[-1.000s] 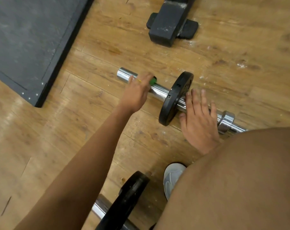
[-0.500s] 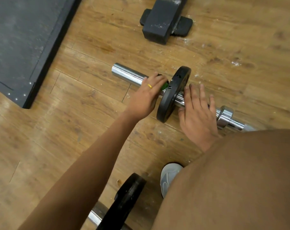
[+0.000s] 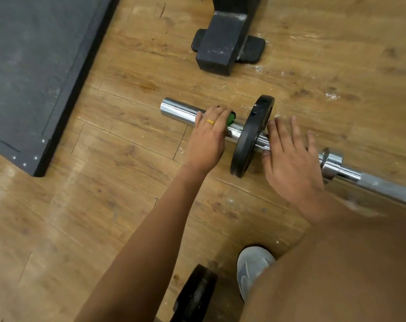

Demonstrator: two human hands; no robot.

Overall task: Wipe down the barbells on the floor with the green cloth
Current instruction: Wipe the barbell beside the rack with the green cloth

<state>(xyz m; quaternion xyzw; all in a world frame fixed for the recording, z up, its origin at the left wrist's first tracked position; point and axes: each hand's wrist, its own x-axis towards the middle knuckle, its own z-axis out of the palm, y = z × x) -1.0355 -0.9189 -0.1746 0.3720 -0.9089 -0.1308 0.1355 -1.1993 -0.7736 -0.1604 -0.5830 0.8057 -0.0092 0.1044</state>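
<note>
A chrome barbell [image 3: 178, 109] lies on the wooden floor, running from centre left to the right edge. A black weight plate [image 3: 249, 135] stands on its sleeve. My left hand [image 3: 209, 138] grips the sleeve left of the plate, closed over the green cloth [image 3: 231, 118], of which only a small part shows by the fingertips. My right hand [image 3: 290, 156] rests flat, fingers spread, on the bar just right of the plate, touching it. A chrome collar [image 3: 331, 162] sits further right.
A dark rubber mat [image 3: 34, 73] covers the floor at the left. A black bench foot [image 3: 223, 45] stands beyond the bar. A second black plate [image 3: 195, 296] sits at the bottom, beside my grey shoe [image 3: 253, 266].
My left hand with the cloth slid right along the sleeve up to the plate, then back left a little. My right hand stayed on the bar by the plate.
</note>
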